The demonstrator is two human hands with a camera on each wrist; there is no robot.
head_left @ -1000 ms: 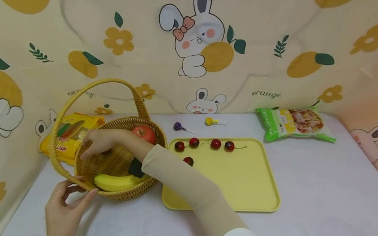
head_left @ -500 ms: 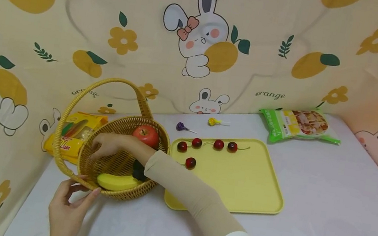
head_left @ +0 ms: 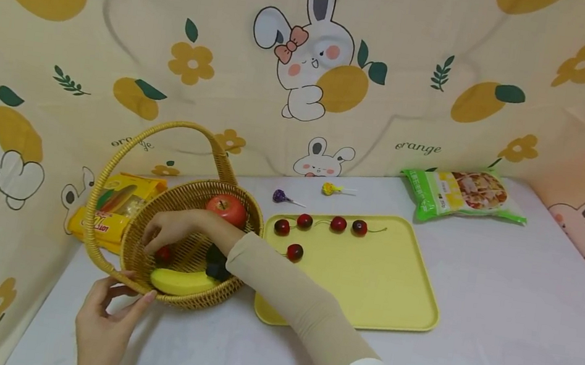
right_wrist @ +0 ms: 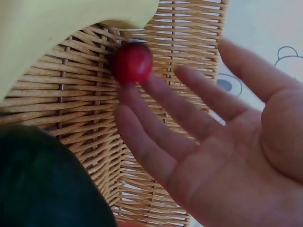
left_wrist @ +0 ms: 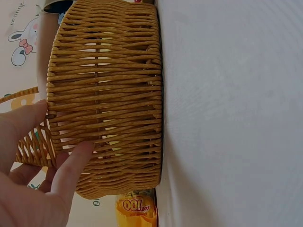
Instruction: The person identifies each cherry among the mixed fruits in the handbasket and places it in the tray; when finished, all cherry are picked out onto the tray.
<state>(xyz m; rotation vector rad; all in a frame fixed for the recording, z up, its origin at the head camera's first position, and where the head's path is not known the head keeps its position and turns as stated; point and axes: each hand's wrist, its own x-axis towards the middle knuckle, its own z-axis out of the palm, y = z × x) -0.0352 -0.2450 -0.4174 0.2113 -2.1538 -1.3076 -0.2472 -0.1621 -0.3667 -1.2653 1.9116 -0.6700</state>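
In the head view, my left hand [head_left: 107,318] grips the rim of a wicker basket [head_left: 98,205] near the foot of its handle. The left wrist view shows the thumb on the woven outer side and fingers at the rim. My right hand [head_left: 173,231] is down inside the basket, fingers extended. A red cherry [right_wrist: 133,62] lies right at its fingertips in the right wrist view. Also inside are a banana [head_left: 183,282], a red apple [head_left: 227,209] and a dark green rounded thing [right_wrist: 47,179].
A yellow tray [head_left: 366,299] with several cherries [head_left: 338,224] stands right of the basket. Behind it lie a purple lollipop [head_left: 280,196] and a yellow lollipop [head_left: 329,188]. A green snack bag [head_left: 461,195] is at the back right, a yellow bag [head_left: 101,227] behind the basket.
A cherry now shows in the basket below my right hand, where it was hidden before. The right hand has lifted slightly and its fingers have loosened. My left hand keeps its grip.
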